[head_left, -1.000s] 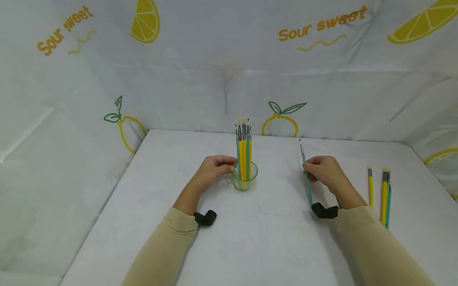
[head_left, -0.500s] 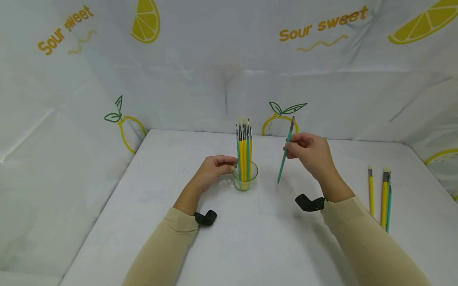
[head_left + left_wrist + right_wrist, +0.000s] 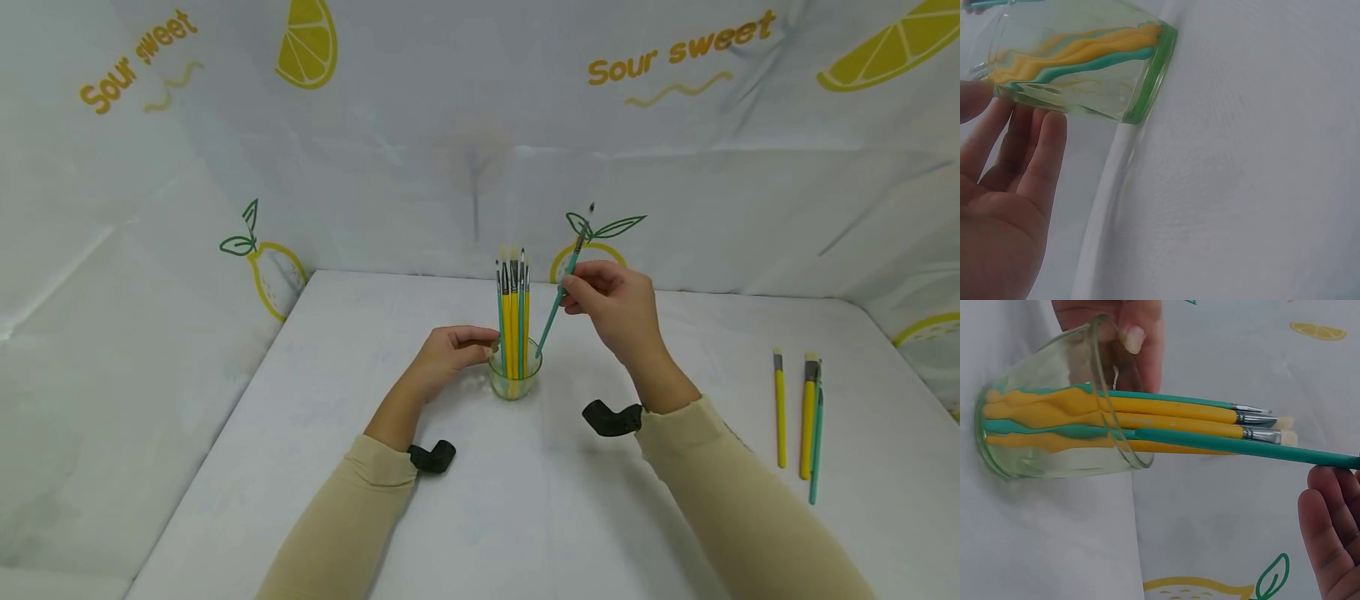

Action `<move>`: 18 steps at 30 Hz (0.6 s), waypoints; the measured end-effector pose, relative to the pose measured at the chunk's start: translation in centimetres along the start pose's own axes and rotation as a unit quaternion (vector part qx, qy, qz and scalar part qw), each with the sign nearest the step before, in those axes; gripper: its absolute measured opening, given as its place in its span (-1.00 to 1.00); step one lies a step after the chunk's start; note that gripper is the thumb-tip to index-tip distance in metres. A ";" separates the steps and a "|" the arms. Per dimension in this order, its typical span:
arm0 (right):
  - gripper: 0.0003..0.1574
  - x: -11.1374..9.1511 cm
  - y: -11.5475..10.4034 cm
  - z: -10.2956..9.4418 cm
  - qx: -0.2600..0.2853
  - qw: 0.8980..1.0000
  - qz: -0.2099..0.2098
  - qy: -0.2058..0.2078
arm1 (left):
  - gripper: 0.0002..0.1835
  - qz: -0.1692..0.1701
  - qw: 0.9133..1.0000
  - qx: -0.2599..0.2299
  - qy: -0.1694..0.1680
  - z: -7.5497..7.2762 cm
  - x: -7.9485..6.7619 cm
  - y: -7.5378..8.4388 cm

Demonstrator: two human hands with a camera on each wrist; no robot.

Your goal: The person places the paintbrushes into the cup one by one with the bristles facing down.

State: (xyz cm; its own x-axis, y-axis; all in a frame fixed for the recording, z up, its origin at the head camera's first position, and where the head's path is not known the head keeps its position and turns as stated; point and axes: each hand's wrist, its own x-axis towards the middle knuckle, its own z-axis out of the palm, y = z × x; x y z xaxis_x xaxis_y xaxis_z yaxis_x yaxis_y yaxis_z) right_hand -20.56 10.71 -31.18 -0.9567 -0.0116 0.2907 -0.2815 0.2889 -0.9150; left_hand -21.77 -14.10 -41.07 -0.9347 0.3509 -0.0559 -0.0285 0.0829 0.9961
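Note:
A clear greenish glass cup (image 3: 514, 388) stands upright on the table with several yellow and green paintbrushes (image 3: 513, 325) in it, bristles up. My left hand (image 3: 450, 354) holds the cup at its left side near the rim; the left wrist view shows the fingertips (image 3: 1054, 125) against the glass (image 3: 1079, 69). My right hand (image 3: 611, 304) pinches a slim green paintbrush (image 3: 562, 292) between thumb and fingers, its dark tip up. That brush leans, and its lower end is at the cup's right rim. In the right wrist view its handle end (image 3: 1166, 436) overlaps the rim.
On the table's right side lie a yellow paintbrush (image 3: 780, 417), a thicker yellow paintbrush (image 3: 807, 425) and green brush handles (image 3: 817, 450) close beside it. The white tabletop (image 3: 360, 317) ends at a lemon-printed cloth backdrop (image 3: 420, 167).
My right hand has moved left and upward, bringing the green paintbrush from the table's right half to the cup and tilting it. The left hand and cup have stayed in place.

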 end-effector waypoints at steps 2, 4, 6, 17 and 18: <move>-0.57 0.0 0.3 0.4 -0.010 1.000 -0.002 -0.010 | -0.63 0.001 1.000 -0.001 0.000 0.0 0.0 0.0; -0.59 -0.1 0.7 0.8 -0.021 1.000 -0.003 -0.020 | -0.63 0.002 1.000 -0.001 0.000 0.0 -0.1 0.1; -0.60 -0.1 1.0 1.2 -0.030 0.999 -0.005 -0.028 | -0.63 0.003 1.000 -0.002 0.000 0.1 -0.1 0.1; -0.62 -0.4 2.6 2.8 -0.097 0.993 0.026 -0.061 | -0.64 0.001 1.000 -0.010 0.002 0.2 -0.1 0.3; -0.63 -0.4 2.7 2.9 -0.099 0.993 0.029 -0.063 | -0.64 0.001 1.000 -0.010 0.002 0.2 -0.1 0.3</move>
State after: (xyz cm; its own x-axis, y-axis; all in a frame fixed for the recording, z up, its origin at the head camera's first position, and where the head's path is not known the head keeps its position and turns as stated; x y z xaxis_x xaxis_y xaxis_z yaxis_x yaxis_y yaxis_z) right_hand -21.11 8.73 -34.61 -0.9761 -0.1056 0.1898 -0.2172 0.4748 -0.8529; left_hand -21.63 -13.96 -40.81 -0.9359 0.3483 -0.0528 -0.0328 0.0631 0.9975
